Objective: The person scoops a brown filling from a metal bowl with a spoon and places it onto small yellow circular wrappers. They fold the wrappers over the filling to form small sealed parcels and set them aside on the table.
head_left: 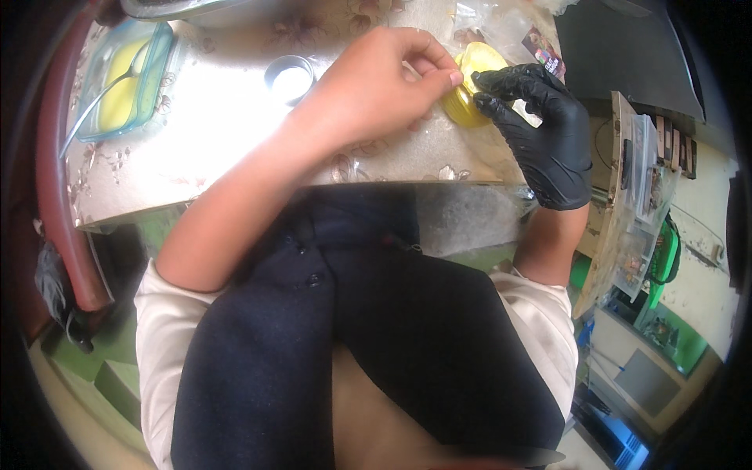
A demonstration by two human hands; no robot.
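Note:
My bare left hand [384, 90] reaches across the table, thumb and forefinger pinched together at the near edge of a stack of thin yellow round pieces [468, 112] that looks like paper cupcake liners. A black glove covers my right hand [544, 129]; its thumb and fingertips close on the right side of the same stack. What lies between the left fingertips is too small to tell apart. Left of my hands stands a small round metal cup [290, 79], pale inside. Farther left, a glass dish [160, 55] contains a yellow mass [117, 98], with a spoon [105, 90] resting in it.
A patterned cloth [211, 168] covers the table, whose near edge runs just before my body. Clear plastic wrapping [497, 23] and a small dark printed packet [543, 51] lie beyond the stack. A metal rim [176, 8] shows at the far left. Shelving [619, 204] stands at right.

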